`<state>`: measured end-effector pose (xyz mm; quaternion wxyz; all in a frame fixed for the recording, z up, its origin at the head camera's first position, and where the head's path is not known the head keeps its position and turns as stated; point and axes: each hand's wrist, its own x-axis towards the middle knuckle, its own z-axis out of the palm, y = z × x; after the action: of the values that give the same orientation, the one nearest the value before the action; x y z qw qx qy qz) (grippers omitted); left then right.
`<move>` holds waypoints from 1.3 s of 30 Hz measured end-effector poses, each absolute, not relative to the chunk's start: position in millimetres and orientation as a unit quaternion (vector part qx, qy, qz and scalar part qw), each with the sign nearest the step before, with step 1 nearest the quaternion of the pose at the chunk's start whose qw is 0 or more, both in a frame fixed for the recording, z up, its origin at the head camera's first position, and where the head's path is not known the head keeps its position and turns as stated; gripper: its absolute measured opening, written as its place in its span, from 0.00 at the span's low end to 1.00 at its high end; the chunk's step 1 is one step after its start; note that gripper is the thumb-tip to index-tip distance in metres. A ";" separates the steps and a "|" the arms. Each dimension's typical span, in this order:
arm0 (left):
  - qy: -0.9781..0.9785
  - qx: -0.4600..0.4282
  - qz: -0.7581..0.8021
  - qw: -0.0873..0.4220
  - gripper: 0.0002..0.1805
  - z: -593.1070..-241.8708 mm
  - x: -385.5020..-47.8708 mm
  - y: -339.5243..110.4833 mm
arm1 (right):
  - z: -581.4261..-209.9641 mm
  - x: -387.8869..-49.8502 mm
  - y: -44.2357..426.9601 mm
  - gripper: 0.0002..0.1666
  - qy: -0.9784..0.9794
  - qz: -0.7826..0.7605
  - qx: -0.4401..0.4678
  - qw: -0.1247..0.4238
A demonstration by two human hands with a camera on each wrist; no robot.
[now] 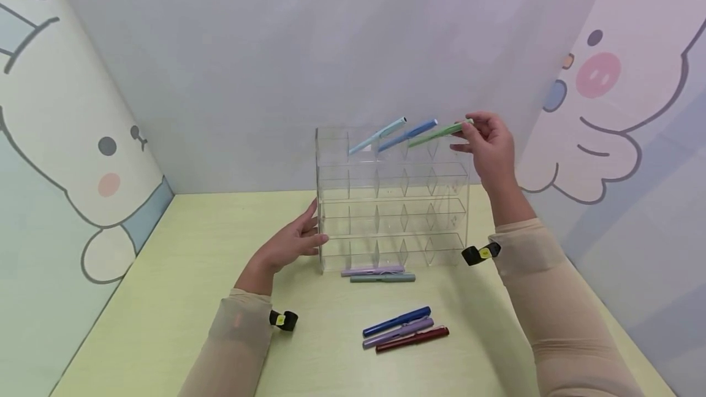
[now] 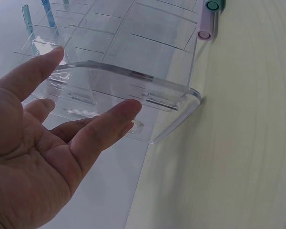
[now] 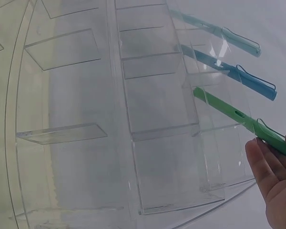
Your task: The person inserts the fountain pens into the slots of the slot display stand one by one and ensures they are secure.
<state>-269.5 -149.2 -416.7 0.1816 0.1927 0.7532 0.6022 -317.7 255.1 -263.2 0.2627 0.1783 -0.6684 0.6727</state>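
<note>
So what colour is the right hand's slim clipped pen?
The pen is green, clearest in right wrist view.

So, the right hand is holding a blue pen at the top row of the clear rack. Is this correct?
Only the colour is wrong: the right wrist view shows the right hand holding a green pen at the top row of the clear rack.

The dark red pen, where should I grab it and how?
Probably pinch the middle of the dark red pen from above, thumb on the side nearest you: it's long, thin and lies flat on the table, with a purple pen close along its far side.
</note>
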 end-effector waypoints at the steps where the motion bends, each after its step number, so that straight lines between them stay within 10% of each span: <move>1: 0.753 0.193 0.603 0.182 0.50 -416.6 -269.5 -149.2 | -263.0 -317.7 254.6 0.16 -0.670 0.672 0.177 0.261; 39: 0.760 0.192 0.594 0.179 0.51 -418.2 -270.3 -149.7 | -262.1 -289.8 263.8 0.38 -0.790 0.529 0.094 0.295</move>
<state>-270.3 -149.7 -418.2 0.1787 0.1923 0.7605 0.5940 -289.8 263.8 -262.1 0.2948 0.0943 -0.7902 0.5290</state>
